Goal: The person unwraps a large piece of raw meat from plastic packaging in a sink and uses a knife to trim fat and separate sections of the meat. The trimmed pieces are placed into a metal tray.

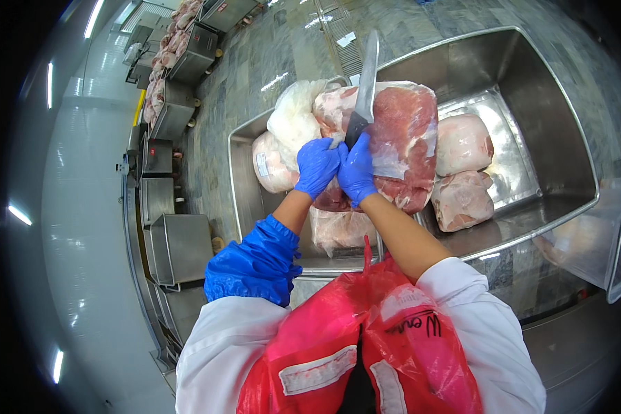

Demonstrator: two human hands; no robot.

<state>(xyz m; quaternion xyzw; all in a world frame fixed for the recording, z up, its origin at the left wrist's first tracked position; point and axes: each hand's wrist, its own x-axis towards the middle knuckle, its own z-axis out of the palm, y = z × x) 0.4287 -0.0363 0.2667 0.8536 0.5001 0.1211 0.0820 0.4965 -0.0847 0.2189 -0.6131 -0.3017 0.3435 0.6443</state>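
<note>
A long knife with a dark handle points away from me, its blade over a large slab of raw red meat. My right hand, in a blue glove, is closed round the knife's handle. Beside it my left hand, gloved too, has its fingers closed at the slab's left part; a small greyish bit shows at its fingertips, too small to name. Crumpled whitish plastic wrap lies just beyond the left hand. A piece of clear film clings to the meat right of my hands.
Wrapped meat pieces lie around the slab: one at left, one nearer me, two at right in a deep steel bin. A clear plastic-lined container stands at far right. Steel carts line the left wall, several heaped with meat.
</note>
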